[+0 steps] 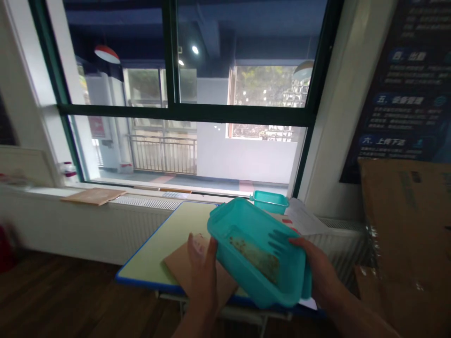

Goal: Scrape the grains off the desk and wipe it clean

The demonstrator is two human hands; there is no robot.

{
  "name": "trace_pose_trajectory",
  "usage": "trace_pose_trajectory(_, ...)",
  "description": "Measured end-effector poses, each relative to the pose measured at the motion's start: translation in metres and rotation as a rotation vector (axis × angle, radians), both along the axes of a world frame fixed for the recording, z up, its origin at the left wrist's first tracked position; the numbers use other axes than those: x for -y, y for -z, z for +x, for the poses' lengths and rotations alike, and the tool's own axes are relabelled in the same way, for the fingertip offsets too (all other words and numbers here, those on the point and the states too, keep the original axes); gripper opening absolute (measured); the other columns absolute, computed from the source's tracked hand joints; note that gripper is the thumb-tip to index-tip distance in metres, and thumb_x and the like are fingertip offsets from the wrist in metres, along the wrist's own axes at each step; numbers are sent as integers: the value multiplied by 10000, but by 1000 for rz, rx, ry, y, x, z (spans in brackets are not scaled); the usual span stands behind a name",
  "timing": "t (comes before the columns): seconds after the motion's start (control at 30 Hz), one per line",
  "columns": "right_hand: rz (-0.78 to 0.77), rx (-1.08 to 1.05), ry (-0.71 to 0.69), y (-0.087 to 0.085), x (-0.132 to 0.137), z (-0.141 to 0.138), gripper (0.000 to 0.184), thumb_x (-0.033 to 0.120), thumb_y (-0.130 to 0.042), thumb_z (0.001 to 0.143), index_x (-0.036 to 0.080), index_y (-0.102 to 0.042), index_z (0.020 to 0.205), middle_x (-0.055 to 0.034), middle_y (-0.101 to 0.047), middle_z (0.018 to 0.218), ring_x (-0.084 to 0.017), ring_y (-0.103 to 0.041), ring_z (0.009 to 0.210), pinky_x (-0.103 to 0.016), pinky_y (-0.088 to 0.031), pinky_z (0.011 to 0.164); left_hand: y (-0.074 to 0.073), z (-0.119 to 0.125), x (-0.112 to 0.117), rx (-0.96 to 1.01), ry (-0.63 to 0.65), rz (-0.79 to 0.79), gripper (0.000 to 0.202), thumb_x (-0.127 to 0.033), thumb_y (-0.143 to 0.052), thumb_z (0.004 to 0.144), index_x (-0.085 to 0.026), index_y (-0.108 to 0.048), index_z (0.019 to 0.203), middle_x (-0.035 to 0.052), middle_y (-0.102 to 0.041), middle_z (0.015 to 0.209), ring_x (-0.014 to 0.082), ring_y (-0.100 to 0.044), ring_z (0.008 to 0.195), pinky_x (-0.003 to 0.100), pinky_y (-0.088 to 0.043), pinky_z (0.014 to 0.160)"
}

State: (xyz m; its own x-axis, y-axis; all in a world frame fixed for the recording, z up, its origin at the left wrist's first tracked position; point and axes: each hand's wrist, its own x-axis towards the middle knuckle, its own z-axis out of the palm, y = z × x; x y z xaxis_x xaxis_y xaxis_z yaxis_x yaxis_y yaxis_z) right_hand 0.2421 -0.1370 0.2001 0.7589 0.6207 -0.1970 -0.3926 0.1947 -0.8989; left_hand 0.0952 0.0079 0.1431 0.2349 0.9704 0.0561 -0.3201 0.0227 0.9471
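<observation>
A teal translucent plastic container [243, 218] is raised above the table and tilted toward me, its inside showing. Dark specks and a pale brownish patch appear at its bottom; whether they are in it or seen through it I cannot tell. My right hand [319, 265] grips the right end, thumb at the rim and fingers showing through the far wall. Beside the container's left end, my left hand [202, 263] points upward with thumb and fingers apart, the thumb at the container's side. Behind that hand a brown cardboard piece [176, 263] lies on the table.
The pale yellow-green table [155, 249] has a blue edge. A second teal container [270, 202] and papers [305, 216] sit at its back right, before the window. A large cardboard box [405, 234] stands at right. Another brown flat piece [93, 195] lies on the sill.
</observation>
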Motion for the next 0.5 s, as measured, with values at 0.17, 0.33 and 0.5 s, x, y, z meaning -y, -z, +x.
trace_pose_trajectory(0.17, -70, 73, -41, -48, -30, 80, 332, 253, -641, 785, 113, -670, 1085, -123, -761, 861, -249, -724, 764, -389, -578, 763, -40, 68, -41, 60, 295, 280, 633, -618, -569, 808, -151, -598, 1235, 150, -634, 1257, 306, -574, 1159, 407, -450, 972)
trace_pose_trajectory(0.33, -159, 275, -181, -73, -71, 187, 374, 481, -620, 856, 128, -674, 965, -122, -749, 854, -233, -714, 749, -359, -570, 740, -51, 164, -77, -74, 131, 758, 584, -558, -554, 830, -126, -552, 1222, 175, -618, 1190, 301, -576, 1097, 428, -441, 939)
trace_pose_trajectory(0.5, -18, 327, 9, -87, -111, 255, 297, 459, -593, 858, 169, -642, 900, -68, -716, 743, -212, -685, 681, -328, -559, 654, -56, 259, -122, -125, 171, 860, 520, -512, -439, 912, -140, -502, 1270, 183, -583, 1270, 297, -539, 1188, 423, -412, 983)
